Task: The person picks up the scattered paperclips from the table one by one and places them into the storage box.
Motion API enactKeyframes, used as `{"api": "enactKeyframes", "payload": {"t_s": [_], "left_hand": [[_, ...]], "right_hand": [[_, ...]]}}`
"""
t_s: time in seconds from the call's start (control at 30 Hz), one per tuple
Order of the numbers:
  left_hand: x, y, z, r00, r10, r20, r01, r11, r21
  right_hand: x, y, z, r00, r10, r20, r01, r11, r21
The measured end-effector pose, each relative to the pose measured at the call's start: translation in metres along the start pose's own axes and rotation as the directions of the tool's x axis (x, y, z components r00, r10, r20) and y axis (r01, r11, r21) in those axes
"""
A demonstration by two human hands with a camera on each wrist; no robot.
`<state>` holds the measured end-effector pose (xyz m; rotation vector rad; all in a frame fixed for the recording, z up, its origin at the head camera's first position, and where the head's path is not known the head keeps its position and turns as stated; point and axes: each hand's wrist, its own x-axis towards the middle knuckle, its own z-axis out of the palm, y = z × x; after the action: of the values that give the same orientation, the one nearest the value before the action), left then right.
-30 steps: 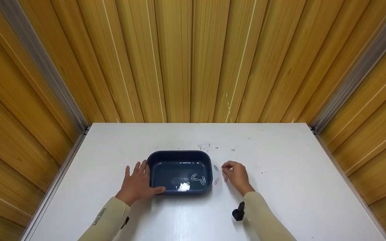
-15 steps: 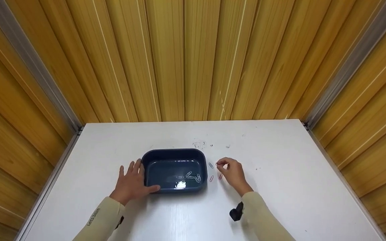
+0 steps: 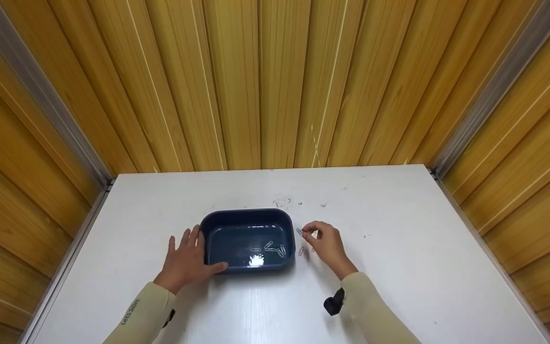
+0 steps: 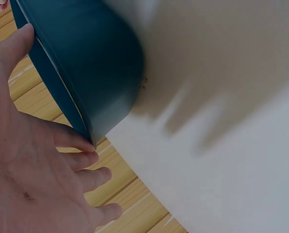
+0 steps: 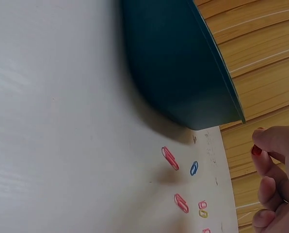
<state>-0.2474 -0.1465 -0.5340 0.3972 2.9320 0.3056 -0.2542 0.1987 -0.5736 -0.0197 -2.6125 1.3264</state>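
Note:
A deep blue rectangular dish (image 3: 248, 270) stands on the white table with several paper clips (image 3: 270, 247) lying in it. My left hand (image 3: 186, 260) rests against its left end, fingers spread along the outside and thumb over the near rim. Just off the right end, my right hand (image 3: 325, 243) pinches a small red paper clip (image 5: 256, 150) between thumb and index finger, mostly hidden by the fingertips. Under that hand lie a blue paper clip (image 5: 194, 168), red-pink paper clips (image 5: 170, 158) and a yellow paper clip (image 5: 203, 213).
Wood-patterned panels (image 3: 280, 86) rise behind the table (image 3: 380, 200) and along both sides. Dark scuff marks (image 3: 282, 202) show on the tabletop beyond the dish. A black wrist mount (image 3: 334, 302) sticks out at the right sleeve.
My right hand has shifted left toward the dish, its fingertips now overlapping the blue paper clip in the head view. The head view has shifted slightly. My left hand stays on the dish.

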Motion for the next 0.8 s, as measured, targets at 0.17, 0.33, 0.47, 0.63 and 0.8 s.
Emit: {"api": "enactKeyframes", "payload": {"t_s": [0.17,0.33,0.47,0.63,0.8], "left_hand": [[-0.002,-0.002,-0.002,1.000,-0.003,-0.008,0.003,1.000,0.003],[-0.003,-0.002,-0.002,1.000,-0.017,-0.005,0.017,1.000,-0.008],[-0.003,-0.002,0.000,1.000,-0.026,0.003,0.027,1.000,-0.010],[-0.002,0.000,0.002,0.999,-0.034,0.015,0.034,0.999,-0.016],[0.000,0.001,0.001,0.999,-0.044,0.018,0.045,0.999,-0.016]], "right_hand": [[0.001,-0.006,0.005,0.999,-0.043,0.000,0.043,0.999,0.021],[0.003,-0.011,0.010,0.999,-0.051,0.003,0.051,0.998,0.039],[0.004,-0.011,0.013,0.998,-0.065,0.004,0.065,0.997,0.047],[0.005,-0.014,0.016,0.997,-0.078,0.008,0.077,0.995,0.057],[0.007,-0.020,0.018,0.995,-0.093,0.032,0.090,0.994,0.068]]}}
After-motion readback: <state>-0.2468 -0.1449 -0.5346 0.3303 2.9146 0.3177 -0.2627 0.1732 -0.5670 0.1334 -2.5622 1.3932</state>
